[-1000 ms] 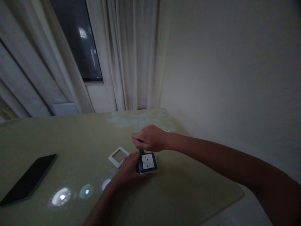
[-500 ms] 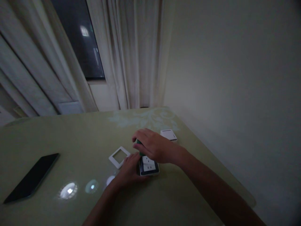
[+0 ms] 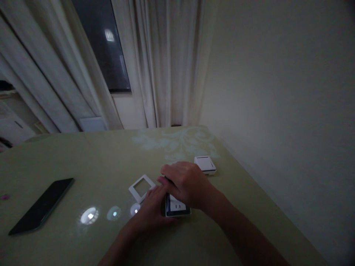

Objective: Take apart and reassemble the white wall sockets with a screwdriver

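A white wall socket (image 3: 176, 205) with a dark surround and slots in its face lies on the table. My left hand (image 3: 154, 207) is closed against its left side, thumb along the near edge. My right hand (image 3: 187, 184) is wrapped in a fist above the far part of the socket. It grips what looks like a green-handled screwdriver, now nearly all covered by the fingers; its tip is out of sight. Beside my left fingers lies a white square frame (image 3: 134, 190), partly behind the hand. Past my right hand rests a white switch (image 3: 204, 162).
A black phone-like slab (image 3: 41, 207) lies at the left of the table (image 3: 97, 159). A small purple item (image 3: 4, 197) is at the far left. The wall (image 3: 277, 111) borders the table's right side, with curtains (image 3: 166, 66) behind.
My right hand has turned and sunk lower over the socket, covering more of its face and hiding the green handle. My left hand stays on the socket. The view has shifted slightly.
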Motion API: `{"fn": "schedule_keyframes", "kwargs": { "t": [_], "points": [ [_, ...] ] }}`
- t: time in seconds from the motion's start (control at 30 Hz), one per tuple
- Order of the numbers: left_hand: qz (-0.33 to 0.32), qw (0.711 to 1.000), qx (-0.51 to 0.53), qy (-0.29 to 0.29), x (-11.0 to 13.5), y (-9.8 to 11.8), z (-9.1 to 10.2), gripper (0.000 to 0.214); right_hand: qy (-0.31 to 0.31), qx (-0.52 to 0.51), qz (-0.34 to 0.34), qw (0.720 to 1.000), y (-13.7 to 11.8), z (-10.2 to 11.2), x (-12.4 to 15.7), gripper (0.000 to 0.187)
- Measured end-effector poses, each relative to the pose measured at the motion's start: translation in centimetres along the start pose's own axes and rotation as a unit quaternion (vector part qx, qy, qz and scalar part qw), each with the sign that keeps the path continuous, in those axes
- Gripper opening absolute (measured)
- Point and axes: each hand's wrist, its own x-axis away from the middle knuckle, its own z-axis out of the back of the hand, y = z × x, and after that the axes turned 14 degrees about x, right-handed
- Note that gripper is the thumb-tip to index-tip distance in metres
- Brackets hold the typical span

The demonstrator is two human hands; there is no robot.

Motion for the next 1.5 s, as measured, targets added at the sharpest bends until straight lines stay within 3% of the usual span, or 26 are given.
{"fn": "schedule_keyframes", "kwargs": {
  "t": [0.1, 0.27, 0.37, 0.6, 0.73, 0.83, 0.97, 1.17, 1.5],
  "points": [
    [-0.005, 0.998, 0.055, 0.022, 0.8, 0.0, 0.5, 0.088, 0.015, -0.056, 0.044, 0.997, 0.2, 0.0, 0.0, 0.029],
    [-0.008, 0.981, 0.162, 0.109, 1.2, 0.5, 0.7, 0.041, 0.021, -0.082, 0.017, 0.996, 0.4, 0.1, 0.0, 0.031],
    [-0.033, 0.976, 0.181, 0.117, 0.6, 1.0, 0.6, 0.036, 0.017, -0.062, 0.013, 0.998, 0.2, 0.3, -0.2, 0.029],
    [-0.027, 0.969, 0.186, 0.16, -0.6, 0.6, 0.7, 0.035, 0.023, -0.098, -0.017, 0.995, -0.4, 0.2, -0.3, 0.028],
    [-0.04, 0.967, 0.204, 0.145, -0.2, 1.3, 1.2, 0.033, 0.031, -0.102, -0.034, 0.994, -0.6, -0.3, -0.3, 0.019],
    [-0.054, 0.964, 0.22, 0.137, 0.1, 1.8, 1.4, 0.037, 0.037, -0.119, -0.03, 0.992, -0.6, -0.4, -0.3, 0.026],
    [-0.054, 0.958, 0.218, 0.178, -0.3, 1.4, 1.0, 0.035, 0.038, -0.13, -0.039, 0.99, -0.6, -0.8, -0.2, 0.037],
    [-0.055, 0.956, 0.218, 0.186, 0.3, 0.8, 0.6, 0.028, 0.049, -0.125, -0.064, 0.989, -0.8, -1.3, -0.2, 0.036],
    [-0.043, 0.952, 0.232, 0.194, -0.3, 0.8, 0.1, 0.036, 0.064, -0.126, -0.087, 0.986, -0.9, -1.1, -0.3, 0.039]
  ]
}}
